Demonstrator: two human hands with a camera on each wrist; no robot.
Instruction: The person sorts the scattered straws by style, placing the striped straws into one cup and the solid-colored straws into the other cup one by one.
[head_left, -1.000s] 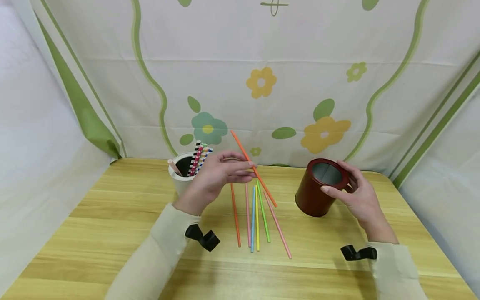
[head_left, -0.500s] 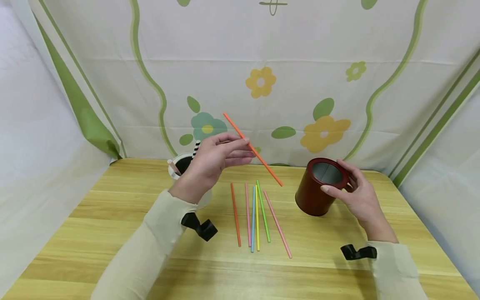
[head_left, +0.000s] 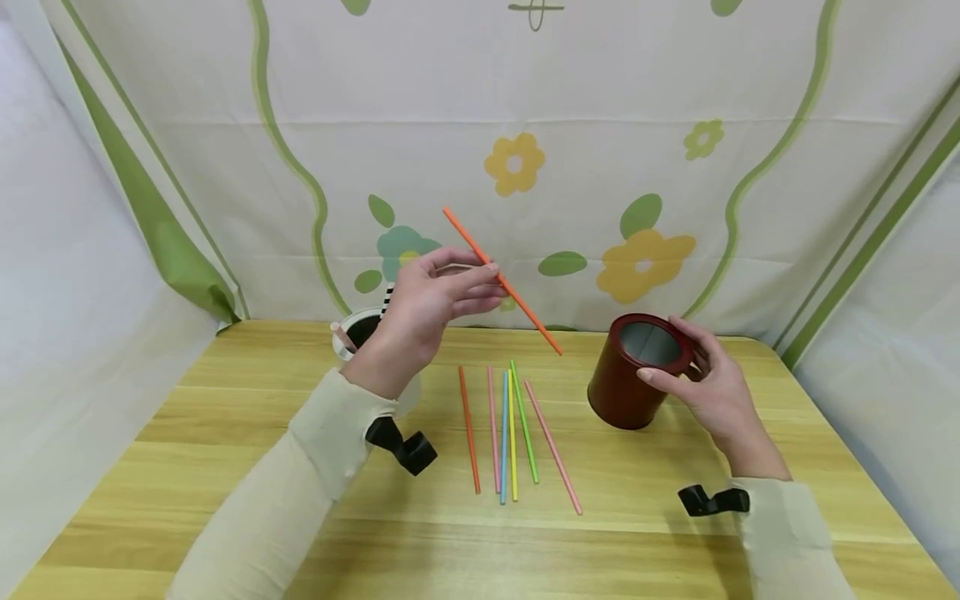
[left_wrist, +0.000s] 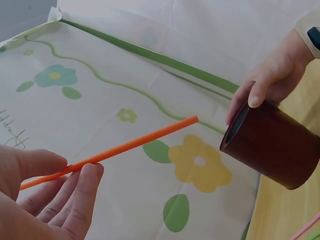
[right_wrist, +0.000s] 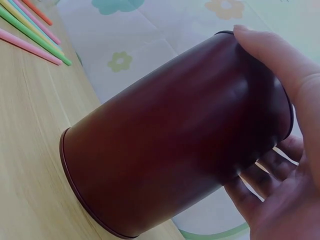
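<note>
My left hand (head_left: 431, 312) pinches an orange drinking straw (head_left: 525, 307) between thumb and fingers. The straw slants in the air above the table, its lower end pointing right toward a dark red cup (head_left: 624, 385). In the left wrist view the thumb presses the straw (left_wrist: 135, 144) against the fingertips. My right hand (head_left: 720, 396) grips the cup near its mouth, thumb on the near side and fingers round the far side. The cup tilts slightly, and the visible part of its grey inside holds nothing. In the right wrist view its lower rim is close to the tabletop.
Between the hands lie an orange-red straw (head_left: 469, 433), two pink ones, a blue, a yellow and a green straw (head_left: 525, 425). A white container (head_left: 409, 398) with a black-striped straw (head_left: 387, 298) and a pale pink one stands partly behind my left wrist. Patterned cloth (head_left: 450, 83) closes the back.
My left hand has lifted the orange straw up off the area over the other straws, mostly in the first half second. The right hand and cup stay put; the head view shifts slightly.
</note>
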